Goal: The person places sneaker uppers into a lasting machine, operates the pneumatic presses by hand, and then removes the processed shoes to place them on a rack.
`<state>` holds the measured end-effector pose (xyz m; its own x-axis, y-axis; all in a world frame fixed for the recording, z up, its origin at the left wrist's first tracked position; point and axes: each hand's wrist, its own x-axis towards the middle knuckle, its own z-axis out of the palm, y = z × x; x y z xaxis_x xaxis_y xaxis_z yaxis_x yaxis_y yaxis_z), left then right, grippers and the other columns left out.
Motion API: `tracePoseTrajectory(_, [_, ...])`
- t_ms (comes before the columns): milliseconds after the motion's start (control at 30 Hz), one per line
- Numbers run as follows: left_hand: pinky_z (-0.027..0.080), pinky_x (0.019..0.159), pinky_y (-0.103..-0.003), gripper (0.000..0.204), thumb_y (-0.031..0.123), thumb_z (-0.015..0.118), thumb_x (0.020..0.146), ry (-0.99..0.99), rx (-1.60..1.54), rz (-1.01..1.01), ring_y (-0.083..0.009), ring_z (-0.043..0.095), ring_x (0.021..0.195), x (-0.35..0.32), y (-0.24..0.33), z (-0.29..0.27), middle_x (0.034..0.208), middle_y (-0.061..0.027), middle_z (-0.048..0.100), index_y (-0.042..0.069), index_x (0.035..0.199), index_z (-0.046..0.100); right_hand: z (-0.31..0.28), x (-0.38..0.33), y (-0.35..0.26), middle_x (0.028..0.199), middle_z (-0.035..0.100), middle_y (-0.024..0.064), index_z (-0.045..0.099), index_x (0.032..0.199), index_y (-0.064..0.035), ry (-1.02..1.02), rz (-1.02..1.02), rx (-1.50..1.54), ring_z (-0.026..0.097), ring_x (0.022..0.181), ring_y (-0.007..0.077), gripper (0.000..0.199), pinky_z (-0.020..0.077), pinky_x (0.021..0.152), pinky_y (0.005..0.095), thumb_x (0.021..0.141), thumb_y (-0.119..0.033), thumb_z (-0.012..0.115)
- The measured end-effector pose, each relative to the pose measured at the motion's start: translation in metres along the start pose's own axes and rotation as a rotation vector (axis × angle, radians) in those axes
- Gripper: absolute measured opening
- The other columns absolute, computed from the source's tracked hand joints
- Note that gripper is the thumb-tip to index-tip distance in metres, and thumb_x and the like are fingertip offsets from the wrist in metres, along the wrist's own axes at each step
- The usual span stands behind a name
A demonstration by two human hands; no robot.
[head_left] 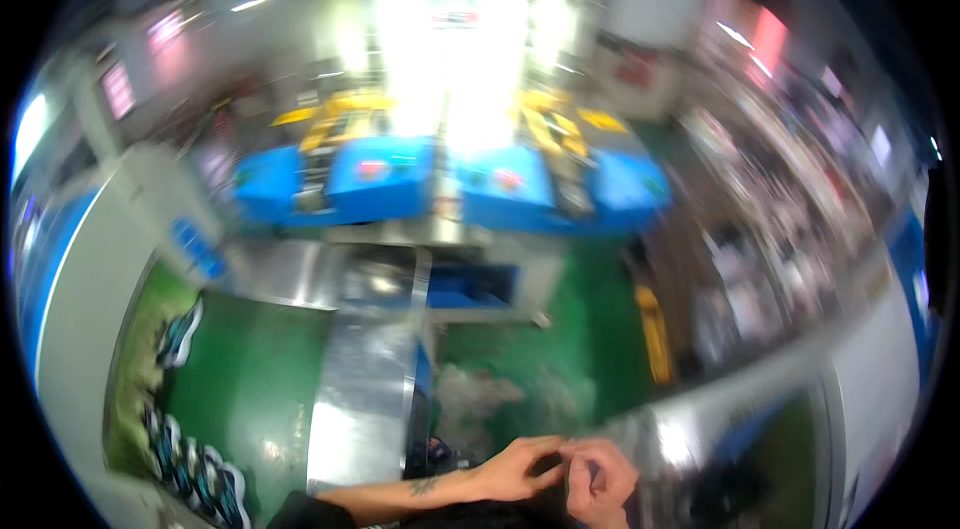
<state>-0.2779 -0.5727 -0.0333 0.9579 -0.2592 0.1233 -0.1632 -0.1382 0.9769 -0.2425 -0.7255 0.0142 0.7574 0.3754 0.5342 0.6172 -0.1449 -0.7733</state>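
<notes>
My left hand (520,469) reaches in from the lower edge, its forearm stretched to the right and its fingers bent into a pinch. Against its fingertips rests my right hand (602,484), with thumb and fingers curled into a loop. The two hands meet low in the picture, just right of the middle. Anything between the fingers is too small or too blurred to make out. Left of the hands runs a long shiny metal table (362,419). Behind and to their right is a pale machine surface (660,434) with a bright reflection.
Dark shoes with white soles (180,334) stand in a row along a curved green strip (135,409) at the left. Ahead is a machine with blue housings (380,179), yellow parts (550,124) and a glaring light (450,49). A cluttered rack (770,199) lines the right.
</notes>
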Motion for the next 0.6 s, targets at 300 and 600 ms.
tracePoseTrajectory(300, [0.047, 0.083, -0.039, 0.024, 0.006, 0.060, 0.080, 2.242, 0.496, -0.649, -0.0322, 0.060, 0.092, -0.495, -0.048, 0.060, 0.098, -0.0180, 0.061, 0.001, 0.104, 0.059, 0.256, -0.095, -0.088, 0.102, 0.065, 0.0165, 0.057, 0.105, 0.0059, -1.181, 0.133, 0.381, 0.063, 0.095, 0.0232, 0.027, 0.0506, 0.081, 0.0309, 0.081, -0.003, 0.063])
tracePoseTrajectory(600, [0.041, 0.097, -0.046, 0.046, 0.012, 0.071, 0.070, 2.400, 0.252, -1.222, -0.0463, 0.049, 0.113, -0.454, -0.131, 0.165, 0.122, -0.0262, 0.050, -0.003, 0.109, 0.051, 0.608, -0.350, -0.252, 0.118, 0.053, 0.0229, 0.042, 0.128, 0.0039, -1.701, -1.397, 0.543, 0.052, 0.111, 0.0356, 0.072, 0.0437, 0.095, 0.0402, 0.073, -0.031, 0.073])
